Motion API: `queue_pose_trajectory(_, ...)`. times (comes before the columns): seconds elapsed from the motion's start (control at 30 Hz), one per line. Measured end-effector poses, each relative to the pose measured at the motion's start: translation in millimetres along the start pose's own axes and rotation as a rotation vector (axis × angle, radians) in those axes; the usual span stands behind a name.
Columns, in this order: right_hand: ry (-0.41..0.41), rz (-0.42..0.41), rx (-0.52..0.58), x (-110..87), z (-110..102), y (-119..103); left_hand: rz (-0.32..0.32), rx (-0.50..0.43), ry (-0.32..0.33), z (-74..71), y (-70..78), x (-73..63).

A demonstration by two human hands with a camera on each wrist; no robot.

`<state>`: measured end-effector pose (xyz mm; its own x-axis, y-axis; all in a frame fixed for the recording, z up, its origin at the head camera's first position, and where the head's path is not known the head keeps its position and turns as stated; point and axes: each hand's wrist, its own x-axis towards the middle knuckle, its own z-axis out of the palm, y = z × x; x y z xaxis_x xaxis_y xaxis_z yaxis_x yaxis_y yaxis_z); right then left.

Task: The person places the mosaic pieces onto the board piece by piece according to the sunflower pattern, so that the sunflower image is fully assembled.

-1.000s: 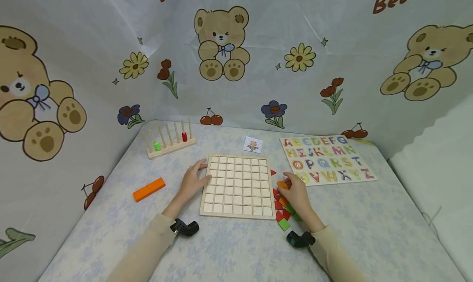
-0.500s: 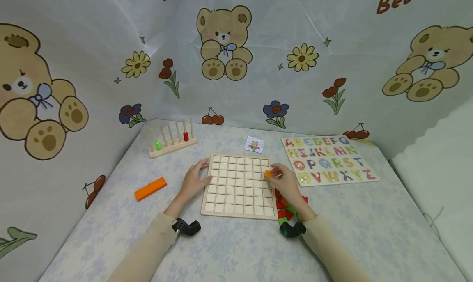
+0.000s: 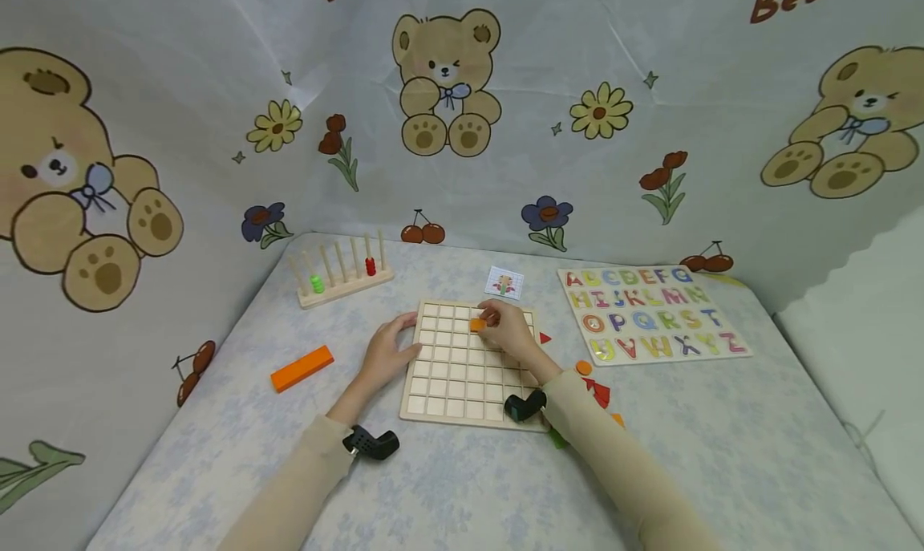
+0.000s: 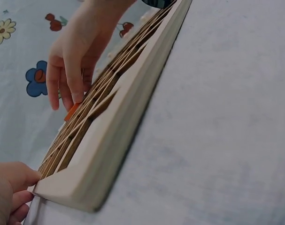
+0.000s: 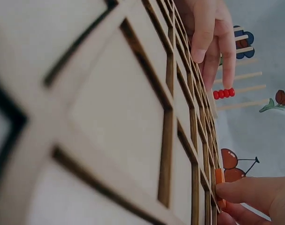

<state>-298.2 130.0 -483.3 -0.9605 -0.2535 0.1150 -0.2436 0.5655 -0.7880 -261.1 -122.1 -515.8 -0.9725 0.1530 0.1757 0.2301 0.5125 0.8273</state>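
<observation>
My left hand (image 3: 384, 354) holds the left edge of a square wooden grid board (image 3: 437, 388), its thumb at the rim. Over the board's upper middle, my right hand (image 3: 508, 330) pinches a small orange square tile (image 3: 477, 326) between thumb and fingers. The right wrist view shows this orange tile (image 5: 220, 180) at the grid, under the thumb; whether it lies flat in a cell is hard to tell. Red tiles (image 3: 601, 394), an orange tile (image 3: 583, 367) and a green tile (image 3: 557, 439) lie right of the board, partly hidden by my right sleeve.
A small picture card (image 3: 504, 283) lies behind the board. An alphabet puzzle board (image 3: 605, 321) is at the right. On the left are a wooden peg stand (image 3: 338, 292) with green and red beads, and a long orange block (image 3: 302, 369). A bear-print cloth hangs behind.
My right hand has picked an orange tile from the pile and carried it left, across to the board's upper middle. The left hand stays at the board's edge. The head view has shifted slightly.
</observation>
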Motion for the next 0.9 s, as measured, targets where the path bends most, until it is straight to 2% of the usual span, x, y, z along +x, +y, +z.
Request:
queue_pose_trajectory(0.37, -0.017, -0.015, 0.046, -6.8, -5.9, 1.4, 0.024, 0.036, 0.007, 0.4, -2.9, 0.1)
queue_pose_trajectory(0.57, -0.045, -0.043, 0.017, -3.2, -5.9, 2.2, 0.024, 0.036, 0.001, 0.4, -1.7, 0.6)
queue_pose_trajectory(0.9, -0.043, -0.026, -0.014, -0.4, -3.5, 8.0, 0.031, 0.066, 0.001, 1.5, -2.9, 1.6)
